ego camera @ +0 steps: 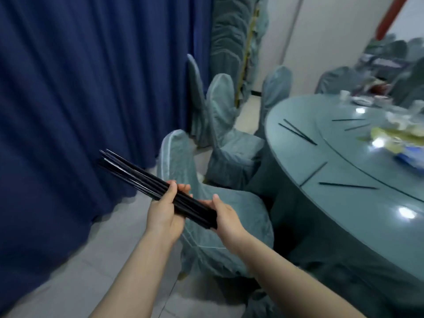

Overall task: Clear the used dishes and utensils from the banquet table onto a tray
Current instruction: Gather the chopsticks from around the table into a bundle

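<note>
Chopsticks bundle [146, 180], black, many sticks together, held in both hands out over a teal-covered chair [206, 216], left of the round table [321, 157]. L hand [166, 208] wraps the bundle near its middle, thumb on top, fingers curled round from below. R hand [226, 216] grips the near end, thumb up, sticks' butt ends against the palm. Bundle slants up and away from the table, far tips fanned a little toward the blue curtain [80, 111].

Table w/ teal cloth, glossy top, light glare on it. More loose black chopsticks lie on it: a crossed pair [298, 131] near the far-left rim, one single [347, 185] at the near rim, another single [314, 173] just beside it, two more [351, 123] further in toward the centre. Inner turntable ring visible. Leftover food and plastic wrap [390, 134] on the centre part, blurred; small cups and dishes [360, 99] at the table's far side, too blurred to tell apart.

Two more covered chairs [220, 115] stand left of the table, beyond the first. Stacked chairs w/ covers [231, 42] behind those, by the curtain. Pale tile floor [68, 271] below the hands.
</note>
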